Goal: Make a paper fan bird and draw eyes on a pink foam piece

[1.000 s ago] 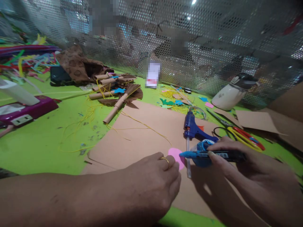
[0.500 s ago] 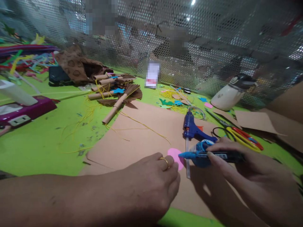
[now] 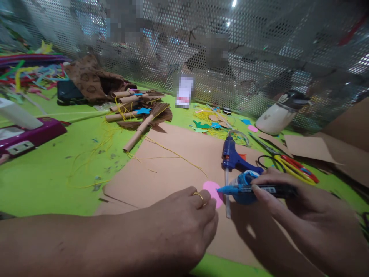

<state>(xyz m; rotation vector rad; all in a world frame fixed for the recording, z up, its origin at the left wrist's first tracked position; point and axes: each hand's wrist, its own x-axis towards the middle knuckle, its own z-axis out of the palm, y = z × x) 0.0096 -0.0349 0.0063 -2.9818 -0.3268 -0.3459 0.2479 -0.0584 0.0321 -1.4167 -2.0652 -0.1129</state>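
My left hand (image 3: 190,223), with a gold ring on one finger, is closed at the left edge of a pink rounded paper cutout (image 3: 212,192). Its fingertips are partly hidden, and they hold the cutout above the brown paper. In my right hand (image 3: 305,215) is a blue marker (image 3: 253,190), gripped along its dark barrel. The marker's blue tip rests on or just over the cutout. Just behind the marker lie a blue round container (image 3: 244,196) and a blue hot glue gun (image 3: 230,154), its clear glue stick (image 3: 228,207) pointing towards me.
Brown paper sheets (image 3: 178,150) cover the green table (image 3: 86,165). Rolled paper brooms (image 3: 138,132) with yellow string lie at the back left, near a purple power strip (image 3: 37,136). Scissors (image 3: 296,169), paper scraps (image 3: 311,148) and a white bottle (image 3: 276,117) are at right. A perforated metal panel (image 3: 248,50) stands behind.
The view has shifted very slightly, moving the scene a little to the left. Both hands keep their grips, and the marker tip stays at the pink cutout.
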